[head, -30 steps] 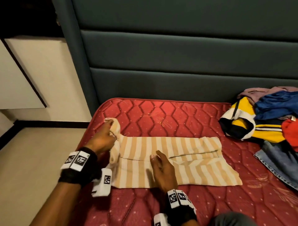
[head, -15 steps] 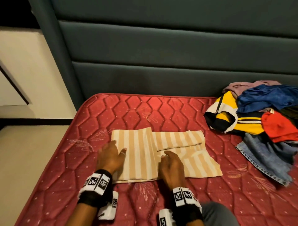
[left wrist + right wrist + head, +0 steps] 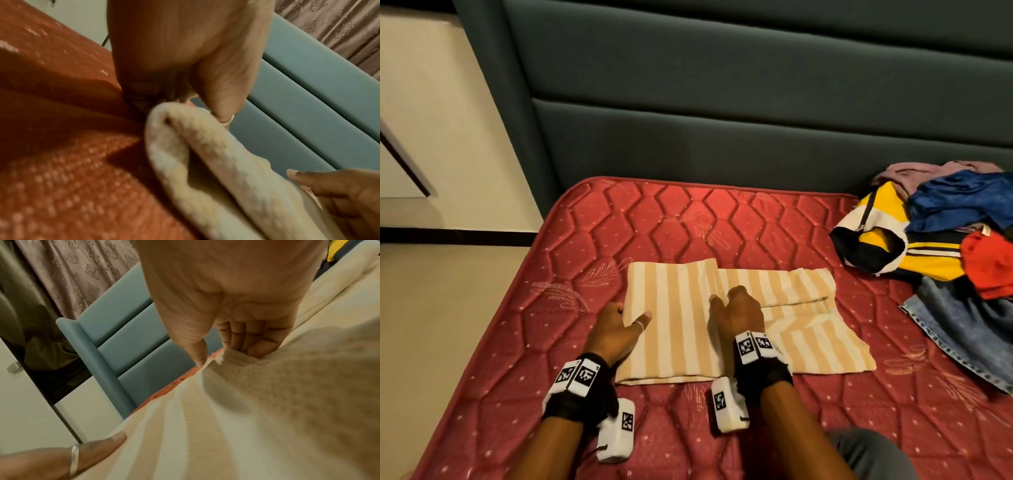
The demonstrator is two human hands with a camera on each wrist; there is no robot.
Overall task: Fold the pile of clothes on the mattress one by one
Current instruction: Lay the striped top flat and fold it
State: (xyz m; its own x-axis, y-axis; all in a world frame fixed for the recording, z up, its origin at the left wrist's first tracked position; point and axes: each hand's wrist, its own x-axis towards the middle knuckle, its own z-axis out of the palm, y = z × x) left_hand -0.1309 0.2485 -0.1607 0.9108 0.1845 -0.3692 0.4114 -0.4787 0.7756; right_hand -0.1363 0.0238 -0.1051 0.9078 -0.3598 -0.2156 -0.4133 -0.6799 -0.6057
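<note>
Lying flat near the middle of a red quilted mattress (image 3: 592,274): a cream and tan striped garment (image 3: 678,329), its left part folded over the rest. Gripping the folded left edge: the left hand (image 3: 616,329), thumb with a silver ring (image 3: 640,325) lying on top of the cloth and the fingers tucked under the fold (the left wrist view showing the rolled edge (image 3: 185,138) caught between thumb and fingers). Pressing down on the garment's middle, along the inner edge of the folded flap: the right hand (image 3: 739,311), fingers bent at the knuckles with their tips pushing into the fabric, closing round nothing. Heaping at the right side of the mattress, well apart from the striped piece: a pile of clothes (image 3: 941,240), with yellow and black, blue, red, mauve and denim showing. Standing behind the mattress: a grey-green padded headboard (image 3: 722,120). Wrapping both wrists: black straps with white marker blocks.
</note>
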